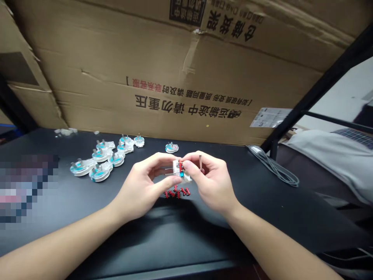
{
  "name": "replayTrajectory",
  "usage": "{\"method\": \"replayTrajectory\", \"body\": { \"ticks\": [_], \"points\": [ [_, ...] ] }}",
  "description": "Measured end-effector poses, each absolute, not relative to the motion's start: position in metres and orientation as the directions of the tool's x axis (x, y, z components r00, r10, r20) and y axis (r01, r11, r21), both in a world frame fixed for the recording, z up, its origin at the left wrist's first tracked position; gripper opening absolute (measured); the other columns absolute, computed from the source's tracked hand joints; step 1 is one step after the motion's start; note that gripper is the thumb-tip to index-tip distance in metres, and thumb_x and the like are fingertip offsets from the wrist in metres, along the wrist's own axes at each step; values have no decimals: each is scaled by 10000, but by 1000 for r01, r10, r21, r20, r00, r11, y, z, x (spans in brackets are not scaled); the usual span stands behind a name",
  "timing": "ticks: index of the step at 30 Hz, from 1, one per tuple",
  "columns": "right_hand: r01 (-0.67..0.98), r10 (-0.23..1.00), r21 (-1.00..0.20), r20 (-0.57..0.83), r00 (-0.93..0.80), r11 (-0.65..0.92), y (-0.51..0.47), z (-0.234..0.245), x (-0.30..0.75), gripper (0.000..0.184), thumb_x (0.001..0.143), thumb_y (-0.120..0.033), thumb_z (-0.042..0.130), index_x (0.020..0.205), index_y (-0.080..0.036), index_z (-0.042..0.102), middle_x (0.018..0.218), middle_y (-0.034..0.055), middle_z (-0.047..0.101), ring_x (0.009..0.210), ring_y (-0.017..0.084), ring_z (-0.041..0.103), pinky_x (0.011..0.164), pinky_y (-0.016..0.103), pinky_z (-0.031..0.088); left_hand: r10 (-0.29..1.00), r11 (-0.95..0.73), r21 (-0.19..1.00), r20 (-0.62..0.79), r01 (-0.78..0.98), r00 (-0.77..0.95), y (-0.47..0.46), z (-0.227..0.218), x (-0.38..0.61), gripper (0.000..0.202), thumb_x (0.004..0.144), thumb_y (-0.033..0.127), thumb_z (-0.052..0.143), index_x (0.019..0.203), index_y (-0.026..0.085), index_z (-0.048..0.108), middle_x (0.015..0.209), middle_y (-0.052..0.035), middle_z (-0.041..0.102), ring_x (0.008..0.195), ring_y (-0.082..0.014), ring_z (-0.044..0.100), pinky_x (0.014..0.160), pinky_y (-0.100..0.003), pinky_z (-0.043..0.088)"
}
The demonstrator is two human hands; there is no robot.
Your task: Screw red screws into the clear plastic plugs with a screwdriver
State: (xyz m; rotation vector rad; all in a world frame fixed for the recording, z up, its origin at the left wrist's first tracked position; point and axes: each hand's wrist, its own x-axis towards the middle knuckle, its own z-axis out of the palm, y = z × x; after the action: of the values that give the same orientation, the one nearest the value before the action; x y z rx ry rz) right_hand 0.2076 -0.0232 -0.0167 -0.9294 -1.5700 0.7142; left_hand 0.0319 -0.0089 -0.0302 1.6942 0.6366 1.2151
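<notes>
Here we are at the middle of the black table [227, 251], both hands in close on one small plug [176, 169]! The left hand [142, 186] has it pinched between thumb and fingers, its metal prongs pointing left towards the palm. In from the right comes the right hand [211, 182], thumb and forefinger pinching a red piece [180, 166] at the plug, and look, a thin metal rod [200, 161] pokes up among its fingers; what lies under those fingertips, I cannot tell.

Just below the hands, on the near side, a little scatter of red bits [178, 193]. Over to the far left, a whole cluster of plugs [116, 158], prongs up, with clear scraps [66, 132] beyond them. One lone plug [171, 147] sits just past the hands, near the cardboard [157, 70] backdrop. And far right, a grey cable [275, 167] lies coiled!
</notes>
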Motion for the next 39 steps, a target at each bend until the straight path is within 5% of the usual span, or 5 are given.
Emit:
{"method": "replayTrajectory", "body": {
  "ticks": [9, 20, 28, 39],
  "points": [
    [319, 821, -763, 560, -110, 563, -22, -18, 209, 214, 939, -302, 567, 796, -166, 651, 725, -1, 613, 610, 99, 489, 560, 231, 397, 812, -491, 871, 458, -4, 362, -11, -30, 30, 324, 813, 255, 766, 1128, 216, 700, 1121, -30, 744, 1021, -200, 701, 953, -299, 565],
    [265, 835, -795, 542, -97, 546, -20, -23, 207, 267, 958, -352, 542, 748, -187, 553, 655, -28, 508, 547, 86, 426, 518, 226, 373, 831, -405, 913, 390, -50, 397, -13, -28, 32, 306, 849, 278, 726, 1146, 210, 699, 1181, -69, 735, 1044, -230, 706, 942, -330, 579],
    [186, 879, -859, 469, -86, 476, -22, -20, 207, 205, 916, -348, 612, 789, -187, 600, 624, -37, 540, 476, 76, 440, 464, 218, 385, 842, -350, 930, 366, -114, 397, -14, -25, 33, 252, 860, 262, 725, 1097, 184, 687, 1154, -61, 742, 1018, -184, 711, 931, -269, 573],
    [261, 829, -787, 535, -164, 559, -24, -18, 215, 118, 898, -280, 622, 870, -184, 686, 761, 3, 626, 593, 98, 491, 529, 233, 396, 843, -386, 918, 389, -86, 371, -12, -30, 32, 300, 836, 280, 746, 1115, 195, 678, 1167, -63, 732, 1060, -210, 697, 963, -312, 561]
  ]
}}
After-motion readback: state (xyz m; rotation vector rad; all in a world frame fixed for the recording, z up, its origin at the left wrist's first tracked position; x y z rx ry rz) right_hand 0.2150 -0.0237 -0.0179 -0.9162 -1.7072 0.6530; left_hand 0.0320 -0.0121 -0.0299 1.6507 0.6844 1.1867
